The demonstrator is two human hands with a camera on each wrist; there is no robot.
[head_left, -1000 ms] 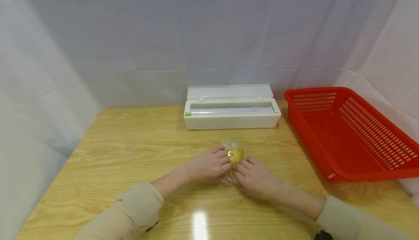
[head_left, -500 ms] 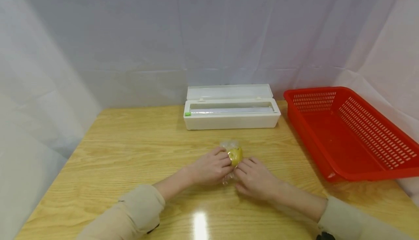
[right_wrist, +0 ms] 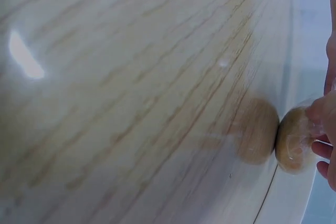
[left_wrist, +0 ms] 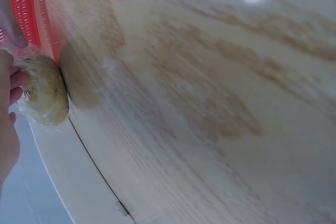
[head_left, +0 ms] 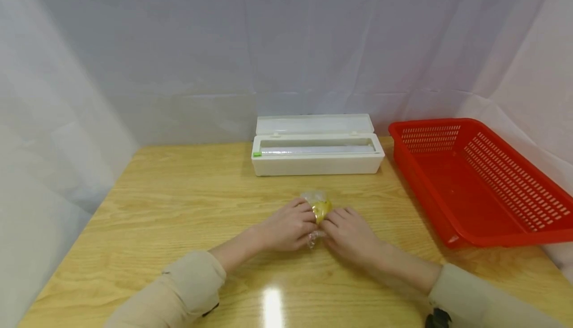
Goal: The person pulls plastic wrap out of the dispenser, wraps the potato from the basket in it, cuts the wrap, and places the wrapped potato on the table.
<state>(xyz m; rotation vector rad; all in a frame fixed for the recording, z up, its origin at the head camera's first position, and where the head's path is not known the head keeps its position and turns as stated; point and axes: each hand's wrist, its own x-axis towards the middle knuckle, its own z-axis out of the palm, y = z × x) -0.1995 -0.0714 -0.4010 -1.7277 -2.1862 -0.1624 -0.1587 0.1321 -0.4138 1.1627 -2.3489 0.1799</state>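
Note:
A yellow oval fruit (head_left: 322, 209), its exact kind unclear, lies on the wooden table wrapped in clear plastic wrap (head_left: 314, 238). Loose film sticks out at its far and near sides. My left hand (head_left: 288, 226) is at the fruit's left side, fingers bent and gripping the wrap. From the right, my right hand (head_left: 351, 233) pinches the wrap at the fruit's near side. In the left wrist view the wrapped fruit (left_wrist: 47, 90) touches the tabletop beside my fingers (left_wrist: 17, 85). The right wrist view shows the film-covered fruit (right_wrist: 294, 140) against my right hand (right_wrist: 326, 140). Some fingertips are hidden.
A white plastic wrap dispenser (head_left: 320, 164) stands behind the hands, lid raised, roll inside, a green slider at its left end. At the right is a red perforated basket (head_left: 429, 184). White cloth hangs behind and beside the wooden table (head_left: 188, 189).
The loose film near me has been drawn in and shows less. My right hand has shifted slightly up and closer over the fruit's near side. My left hand has barely moved.

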